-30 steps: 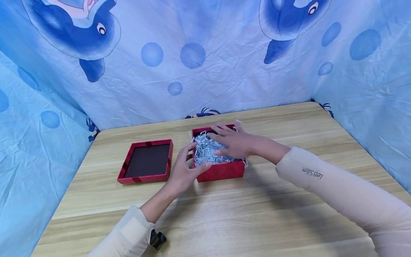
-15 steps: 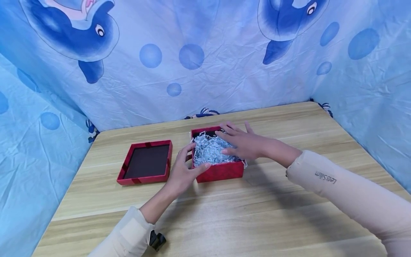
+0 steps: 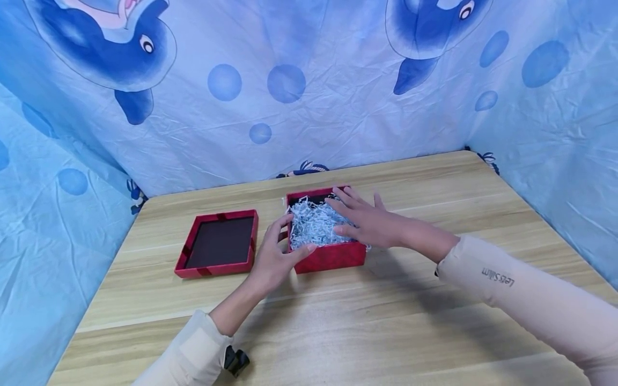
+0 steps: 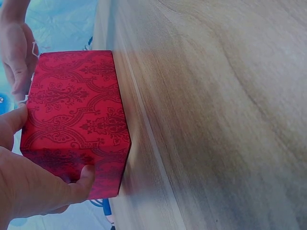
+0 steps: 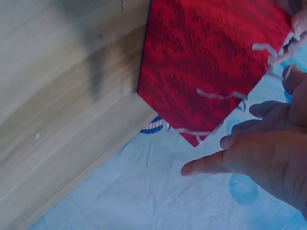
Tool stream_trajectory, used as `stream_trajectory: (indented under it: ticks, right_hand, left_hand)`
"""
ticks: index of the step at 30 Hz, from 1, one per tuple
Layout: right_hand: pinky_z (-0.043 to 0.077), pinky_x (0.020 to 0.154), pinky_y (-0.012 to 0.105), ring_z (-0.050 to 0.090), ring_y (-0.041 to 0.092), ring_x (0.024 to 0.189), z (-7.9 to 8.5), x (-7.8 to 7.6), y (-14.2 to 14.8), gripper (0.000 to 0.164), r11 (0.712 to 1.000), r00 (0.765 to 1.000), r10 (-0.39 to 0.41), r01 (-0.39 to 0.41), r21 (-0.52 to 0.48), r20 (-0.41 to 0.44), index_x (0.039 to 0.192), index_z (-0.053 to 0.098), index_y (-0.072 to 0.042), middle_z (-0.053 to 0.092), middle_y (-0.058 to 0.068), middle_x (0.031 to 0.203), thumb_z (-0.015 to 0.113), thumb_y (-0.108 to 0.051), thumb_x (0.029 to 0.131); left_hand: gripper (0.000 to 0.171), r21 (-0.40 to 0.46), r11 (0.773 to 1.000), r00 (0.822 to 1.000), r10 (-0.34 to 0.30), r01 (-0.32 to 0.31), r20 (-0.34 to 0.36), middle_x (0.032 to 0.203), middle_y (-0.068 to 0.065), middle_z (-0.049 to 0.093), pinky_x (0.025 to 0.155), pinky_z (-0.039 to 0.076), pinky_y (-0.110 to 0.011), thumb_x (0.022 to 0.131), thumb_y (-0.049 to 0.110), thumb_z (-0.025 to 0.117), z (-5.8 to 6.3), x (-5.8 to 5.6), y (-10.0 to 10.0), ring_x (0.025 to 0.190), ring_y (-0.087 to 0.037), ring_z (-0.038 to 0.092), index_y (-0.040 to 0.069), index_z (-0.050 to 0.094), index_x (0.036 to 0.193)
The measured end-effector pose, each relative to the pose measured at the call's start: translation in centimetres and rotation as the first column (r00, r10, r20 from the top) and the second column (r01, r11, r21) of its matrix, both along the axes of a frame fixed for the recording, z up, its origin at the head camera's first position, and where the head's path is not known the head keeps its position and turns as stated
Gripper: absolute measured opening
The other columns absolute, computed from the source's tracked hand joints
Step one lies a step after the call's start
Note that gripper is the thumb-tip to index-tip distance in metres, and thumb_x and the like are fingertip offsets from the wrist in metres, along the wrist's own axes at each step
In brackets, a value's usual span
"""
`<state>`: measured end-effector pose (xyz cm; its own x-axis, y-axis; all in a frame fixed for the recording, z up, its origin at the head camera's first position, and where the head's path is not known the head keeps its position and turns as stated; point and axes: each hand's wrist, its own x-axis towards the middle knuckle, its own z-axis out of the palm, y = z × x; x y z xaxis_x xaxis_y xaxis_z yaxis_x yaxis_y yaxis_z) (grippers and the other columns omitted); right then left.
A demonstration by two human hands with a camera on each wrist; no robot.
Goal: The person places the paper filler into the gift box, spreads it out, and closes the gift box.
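Observation:
A red patterned gift box point(image 3: 333, 258) stands uncovered on the table, filled with pale blue shredded paper point(image 3: 315, 224). My left hand point(image 3: 274, 262) grips its near left corner, with the thumb at the front rim and the fingers along the left side. In the left wrist view the left thumb point(image 4: 85, 181) lies against the red wall. My right hand point(image 3: 374, 222) is over the box's right side with fingers spread and straight, fingertips close over the paper. The right wrist view shows paper strands point(image 5: 220, 96) hanging over the box's outer wall.
Left of the box lies its red lid point(image 3: 252, 252), inside up, with a dark lining. The wooden table point(image 3: 338, 332) reaches to a blue dolphin-print cloth point(image 3: 347, 123) behind and at the sides.
My right hand has shifted to the right from over the middle of the paper toward the box's right edge. The left hand stays on its corner.

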<state>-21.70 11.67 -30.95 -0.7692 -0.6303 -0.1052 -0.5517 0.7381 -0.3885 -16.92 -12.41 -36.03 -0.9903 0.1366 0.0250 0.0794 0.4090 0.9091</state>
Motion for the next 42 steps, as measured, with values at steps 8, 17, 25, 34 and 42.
stream_trajectory:
  ticks: [8,17,25,34,42]
  right_hand:
    - [-0.002,0.102,0.076,-0.008,0.031,0.147,-1.1,1.7,-0.5,0.068,0.996,0.996,-0.086,0.086,-0.025,-0.024,0.155,0.012,-0.020,0.001,0.007,0.162,0.045,-0.043,0.100]
    - [0.026,0.096,0.074,-0.003,0.037,0.146,-2.0,3.6,-1.4,0.069,0.985,0.982,-0.170,0.166,-0.051,-0.080,0.155,0.015,-0.012,0.001,0.010,0.161,0.045,-0.042,0.100]
    - [0.029,0.101,0.067,-0.003,0.038,0.146,-3.0,4.6,-2.3,0.070,0.983,0.975,-0.177,0.168,-0.075,-0.137,0.154,0.018,-0.009,0.003,0.012,0.161,0.047,-0.041,0.100]
    - [0.021,0.110,0.060,0.006,0.033,0.147,-2.7,5.1,-2.7,0.074,0.982,0.962,-0.178,0.159,-0.105,-0.208,0.153,0.018,-0.002,0.006,0.015,0.160,0.050,-0.041,0.099]
    - [0.011,0.115,0.056,0.005,0.033,0.147,-2.7,4.7,-3.4,0.073,0.991,0.956,-0.135,0.128,-0.043,-0.260,0.152,0.019,-0.001,0.006,0.016,0.160,0.046,-0.044,0.099]
  left_hand:
    - [0.079,-0.004,1.000,1.000,0.002,-0.002,-0.018,0.152,-0.005,0.028,0.101,0.044,-0.047,0.084,0.034,0.075,0.1,0.0,0.1,0.133,-0.031,0.037,0.019,0.031,0.148]
    - [0.080,-0.008,1.000,1.000,0.008,-0.008,-0.014,0.151,-0.002,0.028,0.101,0.045,-0.044,0.083,0.035,0.075,0.0,-0.1,0.0,0.133,-0.029,0.037,0.020,0.031,0.148]
    - [0.081,0.002,1.000,1.000,0.001,-0.001,-0.026,0.151,-0.004,0.028,0.103,0.043,-0.045,0.082,0.036,0.076,-0.3,-0.1,-0.1,0.133,-0.029,0.037,0.018,0.031,0.148]
    - [0.082,0.029,1.000,1.000,0.006,-0.005,-0.019,0.151,-0.003,0.028,0.102,0.044,-0.043,0.083,0.035,0.076,-0.3,0.0,0.1,0.132,-0.029,0.038,0.018,0.031,0.148]
    - [0.080,0.011,1.000,1.000,0.012,-0.012,0.009,0.151,0.000,0.028,0.100,0.045,-0.042,0.083,0.037,0.076,-0.3,0.0,0.1,0.132,-0.026,0.037,0.021,0.031,0.148]
